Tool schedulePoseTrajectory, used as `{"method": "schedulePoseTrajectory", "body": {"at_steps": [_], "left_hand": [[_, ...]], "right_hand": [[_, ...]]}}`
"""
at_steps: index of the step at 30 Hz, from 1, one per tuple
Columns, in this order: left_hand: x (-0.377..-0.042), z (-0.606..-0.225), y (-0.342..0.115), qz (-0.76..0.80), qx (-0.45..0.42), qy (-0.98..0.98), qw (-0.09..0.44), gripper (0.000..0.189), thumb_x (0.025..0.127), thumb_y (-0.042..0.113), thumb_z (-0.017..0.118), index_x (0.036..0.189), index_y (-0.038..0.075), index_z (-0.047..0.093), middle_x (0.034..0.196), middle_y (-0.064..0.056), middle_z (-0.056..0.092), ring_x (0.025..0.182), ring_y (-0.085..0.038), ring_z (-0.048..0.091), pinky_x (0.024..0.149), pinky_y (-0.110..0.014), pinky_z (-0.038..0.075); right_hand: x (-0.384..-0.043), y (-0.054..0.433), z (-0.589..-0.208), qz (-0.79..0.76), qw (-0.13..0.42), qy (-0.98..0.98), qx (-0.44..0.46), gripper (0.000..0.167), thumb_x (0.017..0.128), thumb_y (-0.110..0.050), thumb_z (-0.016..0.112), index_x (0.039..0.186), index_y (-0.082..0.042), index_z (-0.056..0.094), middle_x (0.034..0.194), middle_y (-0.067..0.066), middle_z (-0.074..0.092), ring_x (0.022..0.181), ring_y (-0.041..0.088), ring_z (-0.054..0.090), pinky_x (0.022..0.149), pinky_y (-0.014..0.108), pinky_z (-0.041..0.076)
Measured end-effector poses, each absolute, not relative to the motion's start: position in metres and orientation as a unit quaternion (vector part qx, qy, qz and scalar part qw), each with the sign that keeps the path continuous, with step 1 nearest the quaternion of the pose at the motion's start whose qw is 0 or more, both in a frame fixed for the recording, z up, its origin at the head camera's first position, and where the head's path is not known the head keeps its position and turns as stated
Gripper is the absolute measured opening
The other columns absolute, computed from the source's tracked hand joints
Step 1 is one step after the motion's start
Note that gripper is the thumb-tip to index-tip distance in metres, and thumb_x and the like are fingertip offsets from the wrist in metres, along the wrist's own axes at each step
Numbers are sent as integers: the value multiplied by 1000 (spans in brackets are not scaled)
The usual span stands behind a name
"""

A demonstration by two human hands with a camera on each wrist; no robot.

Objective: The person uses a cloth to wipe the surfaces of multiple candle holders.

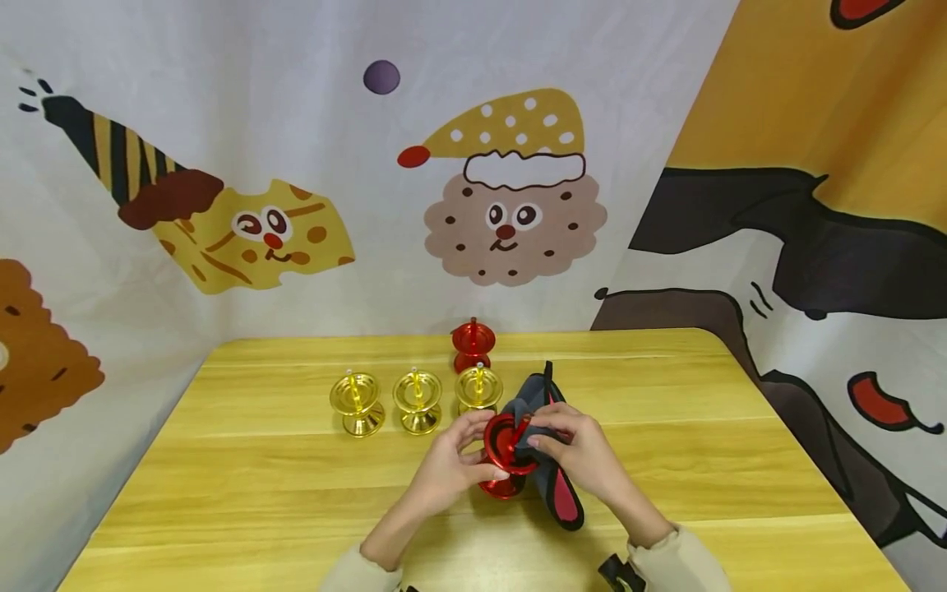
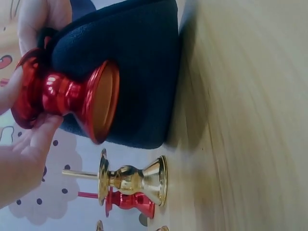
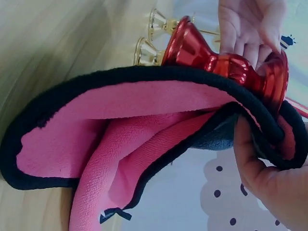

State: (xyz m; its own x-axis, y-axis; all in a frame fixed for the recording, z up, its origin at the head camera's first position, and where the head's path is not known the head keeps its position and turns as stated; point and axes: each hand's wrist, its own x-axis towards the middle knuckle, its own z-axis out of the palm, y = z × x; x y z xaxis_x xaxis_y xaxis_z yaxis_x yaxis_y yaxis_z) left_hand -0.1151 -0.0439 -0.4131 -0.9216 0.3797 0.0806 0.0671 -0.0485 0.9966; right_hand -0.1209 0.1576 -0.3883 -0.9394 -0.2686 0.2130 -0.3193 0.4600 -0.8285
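My left hand (image 1: 444, 470) holds a shiny red candle holder (image 2: 57, 91) by its upper dish, thumb and fingers around the rim. The holder is tilted, and its flared base hangs above the table in the left wrist view. In my right hand (image 1: 580, 450) is a cloth (image 3: 144, 96), dark grey on one side and pink on the other with black edging. Thumb and fingers pinch the cloth at the dish, close to the upright spike. The rest of the cloth drapes down beside the holder, and its folds hide part of the dish.
Three gold candle holders (image 1: 357, 396) stand in a row on the wooden table (image 1: 244, 485), left of and behind my hands. Another red candle holder (image 1: 473, 341) stands behind the rightmost gold one. A patterned curtain (image 1: 311, 99) hangs behind the table.
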Motion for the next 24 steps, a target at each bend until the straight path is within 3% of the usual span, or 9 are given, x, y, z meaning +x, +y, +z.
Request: {"method": "schedulePoseTrajectory", "body": {"at_steps": [5,13,17,21,24], "left_hand": [[-115,-411,-44,702,162,681,129,74,69,-1,77,134,-3,39,122,-17,50,116,-30,46,92,-31,44],[-117,-411,-41,677,152,706,144,71,69,4,79,129,-1,41,122,-14,52,115,-30,47,93,-35,44],[-115,-413,-35,679,129,717,88,70,69,3,79,126,-4,39,119,-18,54,110,-30,51,87,-32,48],[-112,-415,-28,666,114,737,5,70,68,1,79,124,-8,38,118,-22,54,106,-29,55,83,-31,50],[-110,-415,-28,664,126,737,-2,69,67,0,79,123,-7,38,118,-22,54,105,-29,55,82,-30,51]], "right_hand": [[-122,158,-389,486,43,-852,191,17,77,1,70,94,-1,70,100,6,60,91,22,58,76,32,53],[-119,155,-386,481,30,-860,168,17,77,1,70,94,-5,70,100,5,60,94,24,57,80,37,51],[-115,149,-388,472,46,-868,147,17,77,-2,71,93,-9,70,97,2,60,92,21,57,78,41,51],[-109,140,-390,436,61,-888,135,17,78,-5,71,94,-9,68,97,4,56,83,16,56,69,31,51],[-107,137,-390,425,63,-893,135,16,78,-2,70,93,-8,67,95,5,54,78,15,53,63,24,48]]}}
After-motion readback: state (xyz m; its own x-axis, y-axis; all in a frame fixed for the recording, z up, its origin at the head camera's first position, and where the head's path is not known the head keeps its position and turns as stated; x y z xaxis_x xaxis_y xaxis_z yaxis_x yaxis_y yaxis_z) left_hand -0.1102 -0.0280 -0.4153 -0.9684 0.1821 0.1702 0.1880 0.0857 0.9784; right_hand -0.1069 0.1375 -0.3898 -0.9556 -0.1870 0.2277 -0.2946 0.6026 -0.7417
